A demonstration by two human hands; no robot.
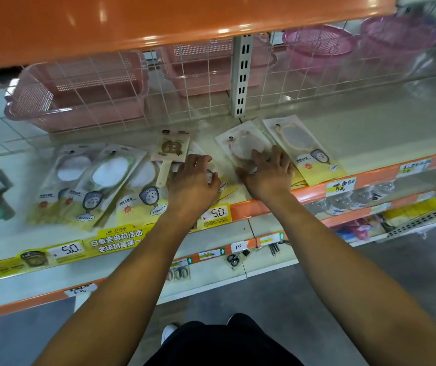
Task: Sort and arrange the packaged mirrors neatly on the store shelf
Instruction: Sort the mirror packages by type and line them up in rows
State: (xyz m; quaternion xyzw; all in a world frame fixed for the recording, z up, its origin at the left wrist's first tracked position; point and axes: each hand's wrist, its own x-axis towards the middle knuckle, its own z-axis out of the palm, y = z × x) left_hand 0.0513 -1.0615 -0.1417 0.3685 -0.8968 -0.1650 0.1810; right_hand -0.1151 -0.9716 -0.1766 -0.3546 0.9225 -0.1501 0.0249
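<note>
- Nearest us, the person stands square to the rack, both bare forearms reaching forward over the lower shelves and their small carded goods.
- On the shelf [370, 133], the left hand [194, 178] lies on a packaged mirror mostly hidden beneath it; fingers are bent at the far edge of the pack, thumb out to the right. It looks like a light hold for sliding, but I cannot tell whether it truly grips or just presses.
- The right hand [269, 173] is spread flat, fingers straight, on the pale round-mirror pack [240, 146], pinning it down, likely to square it against its neighbour.
- Just right of that hand lies a yellow-bottomed mirror pack [304, 146], overlapping the pinned one and skewed at an angle.
- Left of the left hand, a fan of mirror packs [92, 180] lies overlapped and tilted; that group, to my eye, wants straightening.
- Between the fan and the left hand sits a beige paddle mirror [169, 154], handle pointing toward us, a different kind among the rest.
- At the shelf's front lip, a yellow price tag [215, 213] reads 5.0.
- Farther back, behind the wire grid, pink baskets [79, 91] sit on the other side.
- My guess: sorting is partway, two loose clusters, no clean rows.
</note>
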